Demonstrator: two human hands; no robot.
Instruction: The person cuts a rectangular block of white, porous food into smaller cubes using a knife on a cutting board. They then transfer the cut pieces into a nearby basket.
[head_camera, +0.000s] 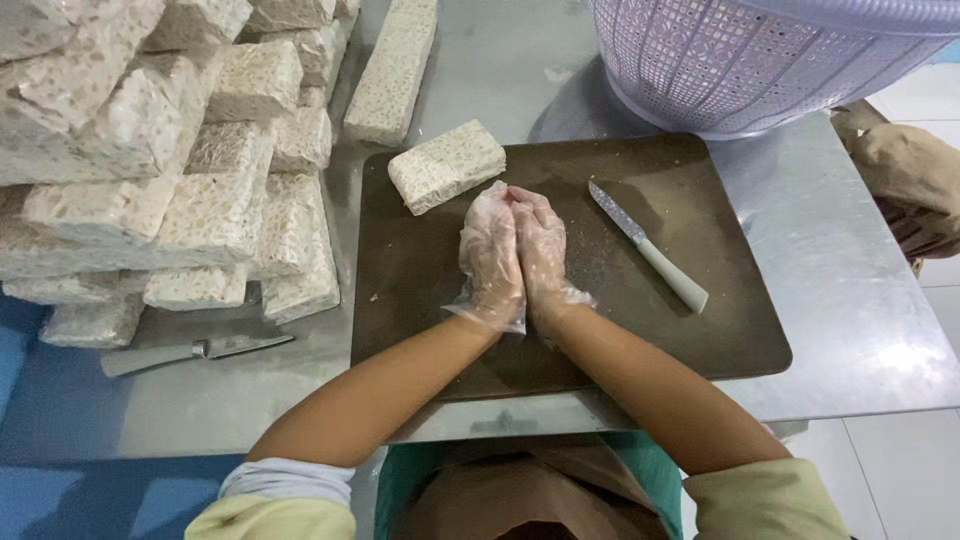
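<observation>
Gloves on, my left hand (490, 255) and right hand (542, 250) press palm to palm, holding nothing, over the cutting board (420, 300); tempeh block (446, 165) just beyond, knife (648, 246) right.

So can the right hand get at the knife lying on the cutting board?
Probably yes: the knife lies flat just beside the right hand, with bare cutting board between them. The hand is pressed against the left hand.

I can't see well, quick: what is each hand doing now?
Left hand: gloved, pressed flat against the right, holding nothing visible.
Right hand: gloved, pressed against the left, holding nothing visible.
</observation>
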